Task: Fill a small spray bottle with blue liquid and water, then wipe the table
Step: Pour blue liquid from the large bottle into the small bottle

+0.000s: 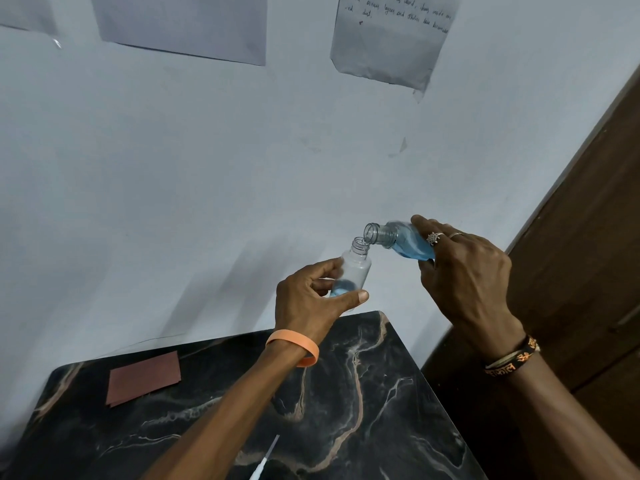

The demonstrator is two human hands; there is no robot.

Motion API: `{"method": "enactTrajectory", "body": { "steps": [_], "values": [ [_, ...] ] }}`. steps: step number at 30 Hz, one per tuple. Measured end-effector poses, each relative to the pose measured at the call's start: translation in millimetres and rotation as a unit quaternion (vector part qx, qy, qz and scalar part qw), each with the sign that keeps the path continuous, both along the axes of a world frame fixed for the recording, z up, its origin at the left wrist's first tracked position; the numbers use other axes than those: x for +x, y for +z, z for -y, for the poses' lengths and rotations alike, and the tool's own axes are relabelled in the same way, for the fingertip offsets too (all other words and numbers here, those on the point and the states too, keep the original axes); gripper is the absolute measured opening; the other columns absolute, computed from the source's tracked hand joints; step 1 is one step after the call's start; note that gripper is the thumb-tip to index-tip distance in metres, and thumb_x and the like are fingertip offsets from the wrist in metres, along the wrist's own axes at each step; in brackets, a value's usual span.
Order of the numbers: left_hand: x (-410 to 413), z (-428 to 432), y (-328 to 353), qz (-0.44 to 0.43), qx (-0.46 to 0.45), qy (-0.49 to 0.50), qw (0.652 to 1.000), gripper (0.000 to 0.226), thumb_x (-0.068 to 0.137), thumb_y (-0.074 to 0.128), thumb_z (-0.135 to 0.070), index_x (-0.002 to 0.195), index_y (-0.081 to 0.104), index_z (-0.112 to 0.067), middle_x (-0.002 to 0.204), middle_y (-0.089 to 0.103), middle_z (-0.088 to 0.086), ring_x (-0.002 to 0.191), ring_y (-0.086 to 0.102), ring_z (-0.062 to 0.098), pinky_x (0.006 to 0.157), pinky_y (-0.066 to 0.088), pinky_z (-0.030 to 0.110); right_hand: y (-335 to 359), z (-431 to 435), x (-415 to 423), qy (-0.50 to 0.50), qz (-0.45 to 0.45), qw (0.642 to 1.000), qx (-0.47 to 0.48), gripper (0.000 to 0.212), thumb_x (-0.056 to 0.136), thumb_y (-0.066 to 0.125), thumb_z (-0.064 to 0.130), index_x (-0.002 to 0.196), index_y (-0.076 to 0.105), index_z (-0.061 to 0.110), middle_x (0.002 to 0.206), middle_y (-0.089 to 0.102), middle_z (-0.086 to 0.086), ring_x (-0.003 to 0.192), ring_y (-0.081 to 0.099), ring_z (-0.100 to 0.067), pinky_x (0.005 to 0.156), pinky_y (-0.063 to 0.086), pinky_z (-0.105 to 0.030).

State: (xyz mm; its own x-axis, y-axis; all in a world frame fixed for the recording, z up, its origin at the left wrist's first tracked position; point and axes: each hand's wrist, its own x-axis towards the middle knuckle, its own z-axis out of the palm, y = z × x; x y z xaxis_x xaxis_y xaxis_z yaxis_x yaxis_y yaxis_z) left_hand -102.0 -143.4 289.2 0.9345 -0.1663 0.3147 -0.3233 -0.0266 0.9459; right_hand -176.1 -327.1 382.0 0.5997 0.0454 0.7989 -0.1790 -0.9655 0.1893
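Observation:
My left hand (313, 301) grips a small clear spray bottle (355, 266) upright above the far edge of the black marbled table (363, 393). Its neck is open, with no cap on it, and a little blue liquid sits at its bottom. My right hand (464, 271) holds a larger clear bottle of blue liquid (401, 239) tilted to the left. The larger bottle's open mouth rests just over the small bottle's neck. The white spray pump with its thin tube (265, 460) lies on the table near the front edge.
A reddish-brown cloth (143, 377) lies flat on the table's left part. A pale wall with taped paper sheets (391, 39) stands behind the table. A dark wooden door (581, 254) is at the right, close to the table's right edge.

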Motion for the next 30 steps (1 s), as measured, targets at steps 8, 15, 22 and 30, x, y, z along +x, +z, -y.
{"method": "enactTrajectory", "body": {
  "steps": [8,15,22,30],
  "values": [
    [-0.5,-0.2,1.1,-0.003,-0.001,-0.001,1.000,0.068,0.055,0.089,-0.046,0.117,0.069,-0.030,0.099,0.064,-0.027,0.080,0.061,-0.021,0.064,0.046,0.003,0.1,0.2,0.4,-0.001,-0.003,1.000,0.000,0.063,0.058,0.083,0.001,0.119,0.072,0.014,0.108,0.075,-0.009,0.091,0.074,-0.031,0.070,0.058,-0.036],
    [-0.6,0.1,1.2,-0.002,-0.002,0.001,1.000,0.067,0.055,0.089,-0.047,0.116,0.069,-0.031,0.097,0.063,-0.030,0.081,0.061,-0.020,0.064,0.047,0.003,0.9,0.4,-0.2,-0.003,-0.004,1.000,0.001,0.063,0.060,0.084,0.001,0.120,0.072,0.014,0.107,0.075,-0.010,0.090,0.074,-0.032,0.068,0.058,-0.036],
    [-0.6,0.1,1.8,0.001,-0.004,0.001,1.000,0.069,0.054,0.088,-0.050,0.117,0.069,-0.030,0.098,0.064,-0.029,0.082,0.062,-0.019,0.065,0.048,0.004,0.7,-0.1,0.1,-0.006,-0.007,1.000,0.000,0.062,0.061,0.083,0.001,0.120,0.072,0.014,0.108,0.075,-0.009,0.090,0.073,-0.031,0.067,0.057,-0.034],
    [-0.8,0.7,0.3,0.003,-0.002,0.001,1.000,0.067,0.054,0.089,-0.047,0.116,0.069,-0.031,0.092,0.060,-0.038,0.082,0.062,-0.018,0.065,0.048,0.005,1.4,0.6,-1.9,-0.001,-0.008,1.000,0.000,0.060,0.064,0.081,0.001,0.121,0.071,0.013,0.109,0.074,-0.011,0.094,0.073,-0.033,0.073,0.058,-0.038]
  ]
}}
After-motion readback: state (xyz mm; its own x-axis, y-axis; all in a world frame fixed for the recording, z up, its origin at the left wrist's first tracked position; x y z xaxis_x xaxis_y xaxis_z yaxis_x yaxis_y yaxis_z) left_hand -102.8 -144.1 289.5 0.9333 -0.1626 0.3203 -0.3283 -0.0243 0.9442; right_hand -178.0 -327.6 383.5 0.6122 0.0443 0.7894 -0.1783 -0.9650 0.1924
